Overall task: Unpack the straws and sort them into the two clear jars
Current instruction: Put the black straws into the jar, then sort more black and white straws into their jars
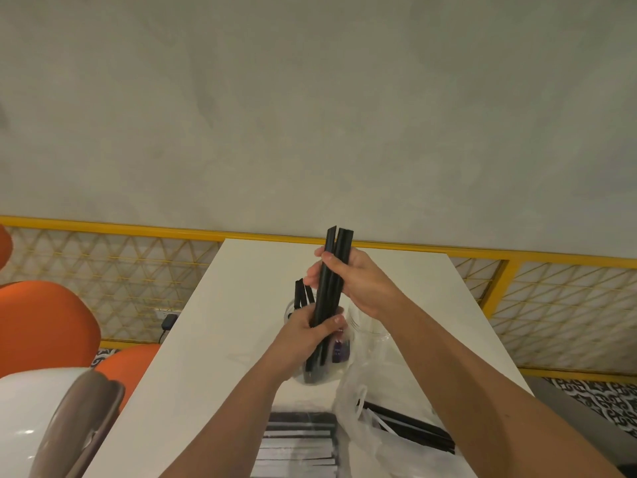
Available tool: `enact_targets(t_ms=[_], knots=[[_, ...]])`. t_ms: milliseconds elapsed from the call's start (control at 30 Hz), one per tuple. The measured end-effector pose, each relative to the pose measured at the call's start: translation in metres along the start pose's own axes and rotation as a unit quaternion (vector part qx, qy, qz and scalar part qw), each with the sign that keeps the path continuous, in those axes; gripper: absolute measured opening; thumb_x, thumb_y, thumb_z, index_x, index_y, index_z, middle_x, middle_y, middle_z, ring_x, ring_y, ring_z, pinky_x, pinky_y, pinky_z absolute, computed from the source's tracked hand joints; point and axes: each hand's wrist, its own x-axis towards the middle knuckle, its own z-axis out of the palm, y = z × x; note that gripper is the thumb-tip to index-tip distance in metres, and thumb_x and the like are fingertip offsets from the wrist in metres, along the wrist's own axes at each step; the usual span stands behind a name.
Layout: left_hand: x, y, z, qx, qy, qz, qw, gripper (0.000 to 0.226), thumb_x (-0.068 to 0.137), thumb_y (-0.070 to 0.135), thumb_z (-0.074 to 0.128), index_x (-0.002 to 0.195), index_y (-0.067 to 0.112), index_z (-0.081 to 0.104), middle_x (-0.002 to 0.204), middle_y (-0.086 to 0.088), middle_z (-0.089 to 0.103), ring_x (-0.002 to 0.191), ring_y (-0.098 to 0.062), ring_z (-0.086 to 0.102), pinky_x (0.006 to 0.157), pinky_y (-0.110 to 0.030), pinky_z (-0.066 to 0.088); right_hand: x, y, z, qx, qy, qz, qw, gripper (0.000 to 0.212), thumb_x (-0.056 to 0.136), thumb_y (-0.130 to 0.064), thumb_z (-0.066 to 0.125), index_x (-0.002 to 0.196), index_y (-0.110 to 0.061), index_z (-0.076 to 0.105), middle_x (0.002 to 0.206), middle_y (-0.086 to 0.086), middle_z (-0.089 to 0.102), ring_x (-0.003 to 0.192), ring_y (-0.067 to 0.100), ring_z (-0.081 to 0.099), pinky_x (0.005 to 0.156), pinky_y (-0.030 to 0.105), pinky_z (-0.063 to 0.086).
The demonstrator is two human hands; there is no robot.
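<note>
A bundle of black straws (330,284) stands nearly upright over a clear jar (322,369) on the white table (241,305). My left hand (312,327) grips the bundle low down, just above the jar's mouth. My right hand (355,281) grips it near the top. A few more black straws (300,293) lean in that jar behind my left hand. A second clear jar (368,326) stands just to the right, partly hidden by my right forearm. Its contents cannot be made out.
A clear plastic bag (372,439) with more black straws (413,426) lies at the table's near right. A packet of wrapped straws (296,446) lies at the near edge. Orange chairs (44,322) stand left. A yellow lattice rail (138,270) runs behind the table.
</note>
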Motion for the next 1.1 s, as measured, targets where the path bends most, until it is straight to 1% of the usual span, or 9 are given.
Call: enact_targets(t_ms=[133,200,333,467,633,767,867,967,1100], knots=[[0.008,0.005,-0.023,-0.067,0.196,0.082,0.975,0.015,0.085,0.006,0.064,0.095,0.016,0.064,0.089,-0.002,0.065,0.086,-0.015,0.062,0.081,-0.028,0.053,0.011,-0.004,-0.003,-0.010,0.112,-0.113,0.987,0.009,0.098,-0.016,0.044,0.099,-0.010,0.051,0.078,0.009,0.066,0.072,0.013,0.068,0.080,0.025,0.056],[0.011,0.002,-0.037,-0.033,0.246,0.076,0.966,0.021,0.085,0.007,0.066,0.101,0.019,0.061,0.101,-0.001,0.060,0.097,-0.019,0.057,0.081,-0.026,0.047,0.016,-0.001,-0.006,-0.053,0.142,-0.141,0.978,0.010,0.099,-0.018,0.043,0.102,-0.012,0.050,0.079,0.007,0.067,0.074,0.007,0.067,0.081,0.021,0.053],[0.014,-0.017,-0.048,0.128,0.155,-0.024,0.979,0.068,0.077,0.027,0.075,0.135,0.023,0.040,0.139,0.002,0.034,0.124,-0.018,0.039,0.098,-0.034,0.042,0.021,0.018,-0.004,-0.110,0.150,-0.125,0.975,0.010,0.099,-0.018,0.043,0.103,-0.016,0.052,0.083,0.003,0.069,0.081,0.006,0.067,0.089,0.023,0.048],[0.029,-0.030,-0.048,0.210,0.076,-0.104,0.969,0.094,0.074,0.041,0.076,0.147,0.025,0.020,0.153,0.001,0.017,0.139,-0.024,0.026,0.112,-0.043,0.032,0.022,0.040,-0.002,-0.162,0.121,-0.045,0.978,0.014,0.098,-0.019,0.045,0.108,-0.013,0.052,0.088,0.004,0.068,0.090,0.015,0.066,0.097,0.033,0.045],[0.051,-0.029,-0.050,0.196,0.102,-0.065,0.973,0.061,0.086,0.036,0.064,0.140,0.018,0.040,0.143,-0.006,0.038,0.120,-0.024,0.049,0.094,-0.030,0.039,0.023,0.044,-0.007,-0.241,0.141,-0.041,0.959,0.030,0.092,-0.013,0.055,0.122,-0.015,0.049,0.103,0.002,0.061,0.101,0.015,0.058,0.100,0.027,0.042],[0.056,-0.026,-0.047,0.176,0.197,-0.047,0.963,0.060,0.089,0.039,0.059,0.140,0.014,0.039,0.139,-0.008,0.044,0.119,-0.025,0.050,0.092,-0.030,0.039,0.022,0.038,-0.016,-0.272,0.173,-0.093,0.942,0.034,0.091,-0.010,0.057,0.124,-0.014,0.050,0.113,-0.001,0.055,0.112,0.014,0.052,0.092,0.015,0.037],[0.045,-0.017,-0.034,0.175,0.276,0.049,0.944,0.047,0.092,0.033,0.055,0.134,0.016,0.044,0.129,-0.005,0.045,0.114,-0.019,0.048,0.090,-0.027,0.040,0.016,0.029,-0.020,-0.316,0.172,-0.124,0.925,0.029,0.090,-0.008,0.057,0.118,-0.013,0.054,0.107,-0.002,0.054,0.101,0.009,0.052,0.080,0.006,0.038],[0.030,-0.007,-0.013,0.190,0.313,0.176,0.914,0.023,0.093,0.015,0.054,0.116,0.014,0.054,0.112,0.002,0.047,0.101,-0.016,0.051,0.081,-0.029,0.045,0.002,0.020,-0.027,-0.347,0.143,-0.112,0.920,0.018,0.089,-0.006,0.057,0.105,-0.011,0.060,0.090,-0.001,0.058,0.081,0.009,0.055,0.070,0.006,0.042],[0.007,-0.014,0.028,0.220,0.206,0.251,0.920,0.014,0.086,-0.002,0.053,0.094,0.007,0.060,0.093,0.005,0.050,0.076,0.000,0.053,0.067,-0.011,0.042,-0.029,0.019,-0.045,-0.402,0.050,-0.020,0.914,0.009,0.088,-0.005,0.057,0.093,-0.008,0.064,0.072,-0.001,0.061,0.061,0.008,0.059,0.054,0.006,0.043]])
